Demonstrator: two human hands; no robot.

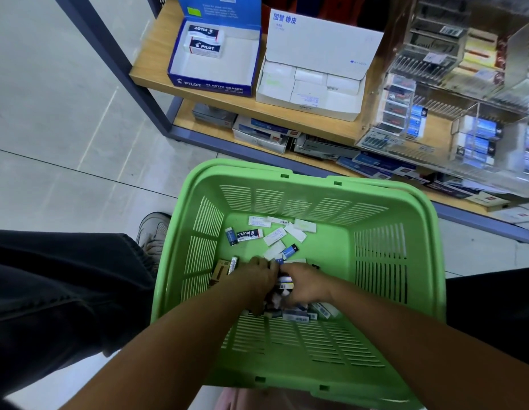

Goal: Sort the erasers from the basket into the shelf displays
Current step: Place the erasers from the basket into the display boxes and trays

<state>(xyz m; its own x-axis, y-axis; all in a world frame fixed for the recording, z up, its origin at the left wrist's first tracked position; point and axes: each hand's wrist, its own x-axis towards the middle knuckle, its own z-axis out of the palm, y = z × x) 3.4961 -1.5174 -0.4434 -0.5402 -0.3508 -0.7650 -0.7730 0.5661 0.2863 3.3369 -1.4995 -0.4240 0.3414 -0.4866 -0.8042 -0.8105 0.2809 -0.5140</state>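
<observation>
A green slatted basket (390, 247) stands on the floor before the shelf. Several small erasers lie on its bottom, among them a dark-sleeved Pilot eraser (250, 234) and white wrapped ones (275, 235). Both my hands are down in the basket over a pile of erasers. My left hand (255, 276) curls its fingers around some erasers. My right hand (304, 287) grips a blue-and-white eraser (285, 282) close beside the left hand. On the shelf sit a blue Pilot display box (211, 81) with two erasers in it and a white display box (331, 109) filled with white erasers.
Clear acrylic racks (405, 113) with small stock fill the shelf's right side. Flat boxes (261, 134) lie on the lower shelf board. A person's dark trouser leg and grey shoe (153, 232) are left of the basket, on grey floor tiles.
</observation>
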